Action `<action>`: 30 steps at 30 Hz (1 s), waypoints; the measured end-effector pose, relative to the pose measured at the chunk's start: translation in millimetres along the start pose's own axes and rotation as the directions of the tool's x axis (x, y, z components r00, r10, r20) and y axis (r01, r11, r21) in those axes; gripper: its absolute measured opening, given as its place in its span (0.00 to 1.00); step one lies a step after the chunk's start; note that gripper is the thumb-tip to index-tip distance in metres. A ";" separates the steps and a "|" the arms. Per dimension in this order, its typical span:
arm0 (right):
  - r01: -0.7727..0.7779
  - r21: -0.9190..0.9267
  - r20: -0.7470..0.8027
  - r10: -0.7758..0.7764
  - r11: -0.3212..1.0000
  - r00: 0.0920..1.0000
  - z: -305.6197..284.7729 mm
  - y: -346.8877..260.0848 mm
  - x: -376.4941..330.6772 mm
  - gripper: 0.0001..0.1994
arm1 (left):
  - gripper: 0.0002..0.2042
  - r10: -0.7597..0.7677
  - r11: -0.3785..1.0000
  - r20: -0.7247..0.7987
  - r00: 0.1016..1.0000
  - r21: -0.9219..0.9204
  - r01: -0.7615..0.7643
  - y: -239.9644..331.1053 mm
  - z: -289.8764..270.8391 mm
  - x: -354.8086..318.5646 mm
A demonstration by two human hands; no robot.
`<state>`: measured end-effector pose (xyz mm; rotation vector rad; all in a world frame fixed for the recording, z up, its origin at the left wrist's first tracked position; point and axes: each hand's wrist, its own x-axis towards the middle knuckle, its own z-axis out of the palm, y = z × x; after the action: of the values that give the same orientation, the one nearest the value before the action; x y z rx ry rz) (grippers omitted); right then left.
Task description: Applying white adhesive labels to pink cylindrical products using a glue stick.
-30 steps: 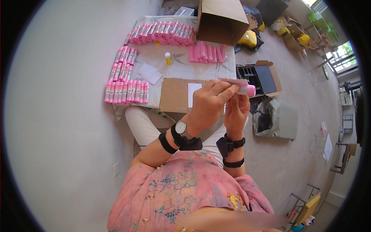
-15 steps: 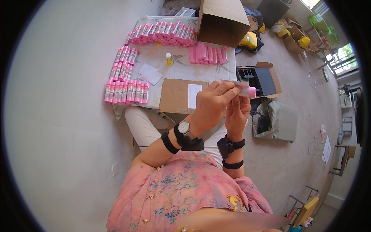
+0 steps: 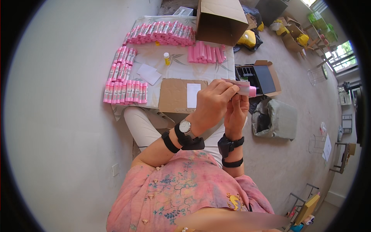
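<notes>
A pink glue stick [image 3: 252, 91] is held up in front of me, past the table's right edge, with a silvery label [image 3: 243, 88] lying around part of it. My left hand [image 3: 217, 99], with a watch on its wrist, pinches the label against the tube with thumb and fingers. From below and the right, my right hand [image 3: 236, 112] grips the same tube, its fingers partly hidden behind the left hand. Below my left hand lies a flat piece of brown cardboard [image 3: 172, 96] with a white sheet [image 3: 193, 96] on it.
Labelled pink tubes lie in a long pile [image 3: 162, 33] at the back and in rows [image 3: 125, 92] on the left. Plain pink tubes [image 3: 206, 53] sit near an open carton [image 3: 222, 21]. A yellow glue stick [image 3: 167, 58] stands mid-table. A grey bag-lined bin [image 3: 280, 119] is on the floor.
Both hands keep their hold on the tube, and the label stays under my left fingers. The whole view has shifted very slightly.
</notes>
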<state>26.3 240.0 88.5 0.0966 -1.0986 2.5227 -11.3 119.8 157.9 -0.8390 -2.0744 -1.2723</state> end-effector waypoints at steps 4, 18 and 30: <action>-0.017 0.003 0.007 0.017 1.000 1.000 0.0 0.3 3.3 0.21 | 0.16 0.012 1.000 -0.015 1.000 -0.002 -0.012 -0.4 2.0 0.7; -0.047 0.111 0.072 0.039 0.993 0.997 -9.0 0.6 7.0 0.21 | 0.15 0.084 0.994 0.014 0.996 0.063 -0.084 -1.1 8.7 1.6; -0.058 0.153 0.050 0.051 0.987 0.997 -12.5 2.1 5.2 0.20 | 0.13 0.097 0.991 0.035 0.995 0.088 -0.100 -4.0 13.6 -0.7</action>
<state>21.8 249.3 79.5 0.1693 -0.9335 2.6646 -15.6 130.6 149.8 -0.9137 -2.0706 -1.1124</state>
